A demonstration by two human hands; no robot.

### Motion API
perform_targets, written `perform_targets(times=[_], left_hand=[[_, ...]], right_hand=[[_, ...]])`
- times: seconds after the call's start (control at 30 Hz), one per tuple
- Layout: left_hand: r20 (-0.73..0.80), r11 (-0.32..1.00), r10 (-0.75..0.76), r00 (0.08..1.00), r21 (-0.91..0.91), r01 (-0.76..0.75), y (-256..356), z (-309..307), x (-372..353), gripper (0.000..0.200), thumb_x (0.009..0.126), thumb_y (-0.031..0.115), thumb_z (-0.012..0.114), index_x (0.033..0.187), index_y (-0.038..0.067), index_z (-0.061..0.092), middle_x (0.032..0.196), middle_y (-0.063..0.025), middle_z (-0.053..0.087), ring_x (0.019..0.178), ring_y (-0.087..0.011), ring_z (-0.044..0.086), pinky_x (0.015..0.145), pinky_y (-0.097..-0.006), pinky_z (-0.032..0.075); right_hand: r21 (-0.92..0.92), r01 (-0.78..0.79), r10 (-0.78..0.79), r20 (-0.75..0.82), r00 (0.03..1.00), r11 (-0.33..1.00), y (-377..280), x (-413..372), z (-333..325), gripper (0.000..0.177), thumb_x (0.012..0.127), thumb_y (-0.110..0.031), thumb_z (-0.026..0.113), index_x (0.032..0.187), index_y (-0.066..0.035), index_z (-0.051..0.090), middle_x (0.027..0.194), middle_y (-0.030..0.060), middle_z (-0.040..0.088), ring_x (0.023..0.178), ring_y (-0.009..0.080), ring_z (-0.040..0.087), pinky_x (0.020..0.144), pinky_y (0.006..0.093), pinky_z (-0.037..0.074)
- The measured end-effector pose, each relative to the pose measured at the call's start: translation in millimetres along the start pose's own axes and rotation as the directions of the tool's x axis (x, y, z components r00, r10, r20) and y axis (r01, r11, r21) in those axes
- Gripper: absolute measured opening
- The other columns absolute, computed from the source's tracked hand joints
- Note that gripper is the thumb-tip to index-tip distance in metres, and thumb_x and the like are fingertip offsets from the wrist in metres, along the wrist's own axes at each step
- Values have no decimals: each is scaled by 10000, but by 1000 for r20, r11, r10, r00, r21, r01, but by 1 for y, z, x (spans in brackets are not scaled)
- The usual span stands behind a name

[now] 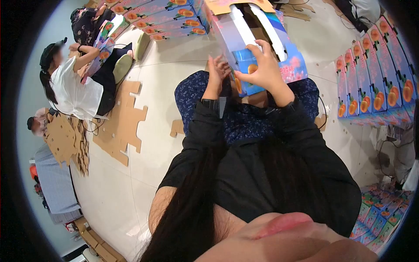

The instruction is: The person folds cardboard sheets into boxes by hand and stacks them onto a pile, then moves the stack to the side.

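Observation:
A blue and pink fruit carton (293, 65) with printed orange fruit and a long slot in its top is tilted over my lap. My right hand (267, 72) grips the carton's near end, thumb on the printed side and fingers bent over the top edge by the slot. Beside the carton's left side is my left hand (217, 72), fingers apart and palm turned toward it. White strips flank the dark slot, and a tan cardboard flap (238, 6) shows at the far end. The carton's underside is hidden.
Rows of similar cartons (377, 83) stand on the right, with more stacked ahead (168, 19). Flat cardboard pieces (124, 122) lie on the pale floor. On the left, a seated person (78, 85) in a white top handles a carton. Another cluster of cartons (379, 216) sits lower right.

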State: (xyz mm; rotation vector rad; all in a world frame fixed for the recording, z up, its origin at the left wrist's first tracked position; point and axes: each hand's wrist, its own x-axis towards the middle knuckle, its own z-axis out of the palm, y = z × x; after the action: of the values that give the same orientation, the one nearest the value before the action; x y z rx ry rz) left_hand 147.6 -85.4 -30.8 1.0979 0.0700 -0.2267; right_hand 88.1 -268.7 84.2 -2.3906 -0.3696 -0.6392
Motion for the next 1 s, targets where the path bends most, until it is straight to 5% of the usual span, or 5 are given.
perform_targets(times=[0.27, 0.43, 0.5, 0.7, 1.0], left_hand=[[17, 997, -78, 997, 8, 78, -6, -2, 8, 868, 909, 687, 380, 1465, 33, 248, 1412, -195, 414, 1317, -308, 393, 1079, -398, 317], [129, 981, -166, 978, -76, 177, -1, -4, 11, 848, 918, 534, 536, 1496, 31, 173, 1512, -195, 261, 1409, -314, 247, 1143, -409, 217], [-68, 955, -251, 965, -180, 236, -7, -10, 20, 881, 930, 479, 540, 1508, 13, 66, 1537, -231, 186, 1437, -353, 185, 1161, -447, 192], [17, 974, -170, 985, -147, 171, -13, -19, 18, 801, 954, 376, 531, 1504, 6, 81, 1529, -257, 190, 1433, -365, 198, 1155, -461, 233], [-25, 979, -158, 987, -132, 153, -20, -17, 23, 621, 985, 326, 489, 1461, 15, 239, 1490, -248, 294, 1391, -348, 304, 1112, -452, 311]], right_hand=[[-79, 475, -442, 258, 859, 877, 70, -13, 9, 698, 499, -352, 805, 1143, -181, 597, 1259, 163, 446, 1131, 388, 469, 885, 476, 426], [-174, 400, -285, 460, 841, 900, 87, -23, 29, 797, 540, -298, 807, 1279, -187, 527, 1339, 148, 438, 1258, 408, 407, 1032, 491, 353], [-269, 270, -151, 393, 907, 925, 91, -21, 41, 853, 568, -306, 806, 1344, -186, 474, 1384, 170, 407, 1305, 412, 363, 1076, 499, 309], [-446, -46, 168, 238, 957, 894, 82, -28, 72, 961, 640, -319, 785, 1466, -183, 313, 1477, 314, 262, 1388, 406, 276, 1161, 495, 156], [-569, -98, 292, 260, 920, 816, 82, -2, 82, 1043, 624, -459, 798, 1453, -38, 324, 1370, 301, 434, 1281, 397, 441, 1080, 485, 326]])
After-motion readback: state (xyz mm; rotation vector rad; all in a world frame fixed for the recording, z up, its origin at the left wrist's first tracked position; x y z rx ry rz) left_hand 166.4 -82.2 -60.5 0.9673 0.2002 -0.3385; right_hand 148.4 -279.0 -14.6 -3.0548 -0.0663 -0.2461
